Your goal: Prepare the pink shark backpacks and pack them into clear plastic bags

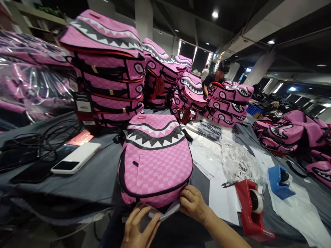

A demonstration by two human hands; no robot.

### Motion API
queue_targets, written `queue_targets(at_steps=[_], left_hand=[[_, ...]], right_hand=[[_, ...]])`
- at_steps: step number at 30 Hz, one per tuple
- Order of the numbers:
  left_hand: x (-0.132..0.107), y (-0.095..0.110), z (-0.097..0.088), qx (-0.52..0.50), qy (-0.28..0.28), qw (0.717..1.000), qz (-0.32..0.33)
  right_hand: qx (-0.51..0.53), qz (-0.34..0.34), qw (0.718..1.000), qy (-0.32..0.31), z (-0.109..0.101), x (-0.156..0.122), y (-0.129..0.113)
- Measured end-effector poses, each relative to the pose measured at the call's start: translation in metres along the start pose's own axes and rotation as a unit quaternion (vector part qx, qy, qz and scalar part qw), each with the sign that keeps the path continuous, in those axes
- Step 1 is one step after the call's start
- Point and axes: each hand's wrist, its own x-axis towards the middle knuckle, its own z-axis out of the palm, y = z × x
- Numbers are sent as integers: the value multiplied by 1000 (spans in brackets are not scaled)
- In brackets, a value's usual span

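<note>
Left hand (139, 226), right hand (192, 204) at worktop (108, 179) edge; I see room between white device (77, 158) and backpack (157, 165); both pinch clear plastic (169, 211).

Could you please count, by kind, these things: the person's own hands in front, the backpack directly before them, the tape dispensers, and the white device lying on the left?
Hands, left hand and right hand: 2
Pink backpack: 1
Tape dispensers, red one and blue one: 2
White device: 1
Total: 6

The left hand (139, 231), between six and seven o'clock, is bare, with slender fingers (152, 225). Toward five o'clock, the right hand (194, 204) and forearm (225, 228) are bare too.
</note>
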Motion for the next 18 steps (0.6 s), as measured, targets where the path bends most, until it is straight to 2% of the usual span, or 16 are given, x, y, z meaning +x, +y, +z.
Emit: queue_targets(at_steps=[4, 7, 10, 14, 18], left_hand=[[11, -14, 5, 12, 13, 997, 80], [26, -25, 0, -12, 32, 986, 166], [46, -35, -10, -40, -19, 973, 226], [78, -54, -31, -51, -113, 964, 233], [127, -67, -64, -71, -131, 961, 234]], right_hand=[[31, -33, 999, -28, 0, 2, 10], [15, -61, 995, -76, -2, 8, 19], [14, -94, 986, -134, -10, 22, 26], [89, -125, 963, -222, -43, 68, 33], [130, -119, 959, -221, -78, 123, 32]])
